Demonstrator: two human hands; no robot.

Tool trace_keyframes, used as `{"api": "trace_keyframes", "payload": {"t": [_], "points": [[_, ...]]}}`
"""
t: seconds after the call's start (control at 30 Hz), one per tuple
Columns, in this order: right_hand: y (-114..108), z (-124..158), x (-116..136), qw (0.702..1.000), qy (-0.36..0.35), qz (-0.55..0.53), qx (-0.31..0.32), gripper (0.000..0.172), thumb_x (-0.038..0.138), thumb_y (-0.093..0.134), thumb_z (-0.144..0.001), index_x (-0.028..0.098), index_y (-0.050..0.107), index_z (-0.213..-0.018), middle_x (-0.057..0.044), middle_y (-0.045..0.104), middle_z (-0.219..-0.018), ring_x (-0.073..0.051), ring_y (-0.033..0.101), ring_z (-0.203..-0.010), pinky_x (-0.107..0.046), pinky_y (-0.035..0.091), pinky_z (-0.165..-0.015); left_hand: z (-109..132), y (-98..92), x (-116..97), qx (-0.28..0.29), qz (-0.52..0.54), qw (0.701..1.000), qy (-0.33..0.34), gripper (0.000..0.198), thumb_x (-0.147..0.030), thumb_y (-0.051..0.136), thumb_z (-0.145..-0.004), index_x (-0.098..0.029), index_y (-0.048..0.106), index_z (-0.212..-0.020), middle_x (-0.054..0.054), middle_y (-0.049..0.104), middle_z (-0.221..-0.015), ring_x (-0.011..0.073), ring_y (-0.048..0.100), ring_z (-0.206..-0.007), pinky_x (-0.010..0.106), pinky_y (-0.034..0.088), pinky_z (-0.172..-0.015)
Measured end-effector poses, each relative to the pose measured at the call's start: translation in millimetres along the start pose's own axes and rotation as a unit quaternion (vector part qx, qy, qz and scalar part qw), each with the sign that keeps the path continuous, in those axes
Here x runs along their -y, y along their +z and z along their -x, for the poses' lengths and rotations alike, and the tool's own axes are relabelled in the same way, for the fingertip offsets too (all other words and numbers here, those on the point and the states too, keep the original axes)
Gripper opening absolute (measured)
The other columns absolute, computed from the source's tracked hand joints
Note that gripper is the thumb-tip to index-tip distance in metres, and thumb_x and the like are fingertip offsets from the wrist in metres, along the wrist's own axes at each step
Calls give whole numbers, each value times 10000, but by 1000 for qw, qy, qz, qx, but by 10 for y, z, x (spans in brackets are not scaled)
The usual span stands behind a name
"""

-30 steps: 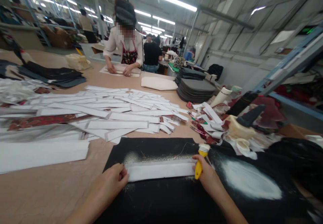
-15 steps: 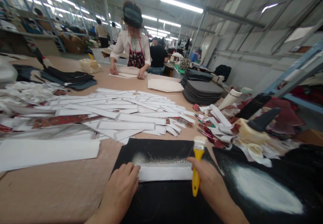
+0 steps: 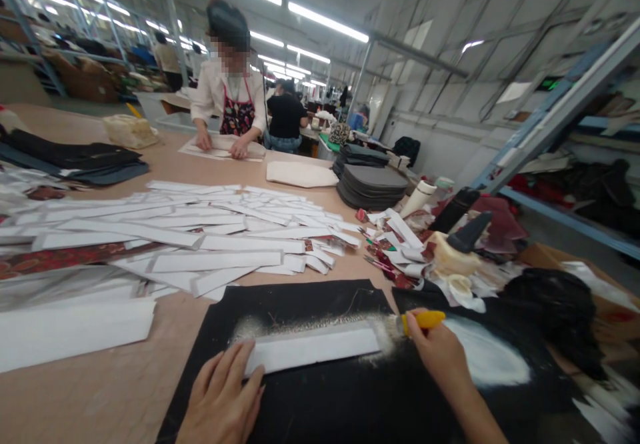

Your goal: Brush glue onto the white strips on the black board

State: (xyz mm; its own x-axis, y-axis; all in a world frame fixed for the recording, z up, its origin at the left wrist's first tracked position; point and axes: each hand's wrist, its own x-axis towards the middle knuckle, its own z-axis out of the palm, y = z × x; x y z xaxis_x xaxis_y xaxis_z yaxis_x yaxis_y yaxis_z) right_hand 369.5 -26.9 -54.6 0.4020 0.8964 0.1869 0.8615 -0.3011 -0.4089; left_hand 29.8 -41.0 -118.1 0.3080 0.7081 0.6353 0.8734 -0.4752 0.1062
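Yellow-handled brush [image 3: 424,320] sits closed in your right hand [image 3: 439,357], its bristles just beside the right end of a white strip [image 3: 311,351]. Your left hand [image 3: 220,397] lies open, fingers spread, at the strip's left end. The strip rests on a black sheet [image 3: 320,407], with pale grit along its upper edge. Beyond the sheet, a loose pile of white strips [image 3: 200,237] covers the worktop [image 3: 100,391].
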Motion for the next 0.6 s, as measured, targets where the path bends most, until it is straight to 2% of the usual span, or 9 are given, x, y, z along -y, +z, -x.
{"api": "trace_keyframes", "payload": {"t": [0.1, 0.17, 0.27, 0.33, 0.4, 0.47, 0.53, 0.6], "points": [[-55, 177, 23, 988, -104, -91, 64, 346, 476, 390, -826, 234, 634, -862, -24, 685, -790, -201, 648, -757, -282, 489, -707, -15, -10, -66, 8, 20, 999, -35, 328, -296, 367, -882, -228, 686, -853, 87, 544, -1251, 299, 420, -1215, 515, 260, -1008], [-51, 227, 2, 984, -121, -91, 92, 331, 460, 384, -835, 236, 628, -836, -15, 685, -792, -189, 645, -749, -272, 487, -701, 11, 15, -81, 4, 26, 999, -28, 311, -282, 374, -882, -222, 679, -869, 75, 556, -1239, 280, 424, -1217, 512, 226, -1041], [-82, 153, -71, 995, -84, 41, 19, 380, 485, 352, -825, 224, 624, -777, -28, 637, -603, -229, 622, -612, -321, 466, -599, 87, 93, -62, -10, 36, 999, -1, 310, -224, 365, -883, -199, 674, -870, 63, 649, -1072, 230, 516, -1121, 465, 212, -1073], [-102, 75, -5, 993, -98, 62, -17, 392, 503, 351, -826, 222, 623, -793, -33, 629, -591, -234, 618, -608, -321, 453, -590, 134, 135, -48, 2, 32, 999, 7, 289, -189, 381, -874, -192, 667, -917, 52, 669, -985, 215, 550, -1066, 460, 203, -1083], [-77, 25, 216, 990, -139, -7, 7, 382, 502, 348, -847, 225, 612, -830, -24, 654, -661, -205, 625, -632, -289, 454, -594, 157, 140, -45, 15, 21, 1000, 0, 275, -177, 421, -858, -203, 639, -1023, 49, 662, -967, 219, 552, -1051, 474, 199, -1082], [6, 9, 547, 977, -190, -76, 58, 357, 499, 373, -848, 228, 604, -838, -11, 669, -733, -180, 629, -654, -264, 459, -606, 152, 111, -46, 23, 11, 1000, -7, 323, -174, 466, -838, -226, 581, -1135, 38, 653, -955, 213, 550, -1042, 481, 195, -1081], [122, 8, 897, 960, -241, -107, 91, 333, 495, 408, -837, 228, 607, -831, -8, 671, -774, -182, 631, -706, -266, 465, -650, 129, 66, -40, 25, 12, 999, -19, 311, -196, 495, -825, -240, 579, -1121, 21, 650, -927, 199, 553, -1018, 474, 189, -1084], [237, 1, 1201, 943, -284, -127, 119, 321, 487, 423, -835, 228, 612, -839, -11, 670, -796, -192, 627, -763, -281, 466, -701, 112, 28, -26, 27, 5, 999, -36, 219, -256, 507, -824, -233, 615, -1013, 24, 641, -999, 205, 533, -1048, 472, 177, -1085]]}}
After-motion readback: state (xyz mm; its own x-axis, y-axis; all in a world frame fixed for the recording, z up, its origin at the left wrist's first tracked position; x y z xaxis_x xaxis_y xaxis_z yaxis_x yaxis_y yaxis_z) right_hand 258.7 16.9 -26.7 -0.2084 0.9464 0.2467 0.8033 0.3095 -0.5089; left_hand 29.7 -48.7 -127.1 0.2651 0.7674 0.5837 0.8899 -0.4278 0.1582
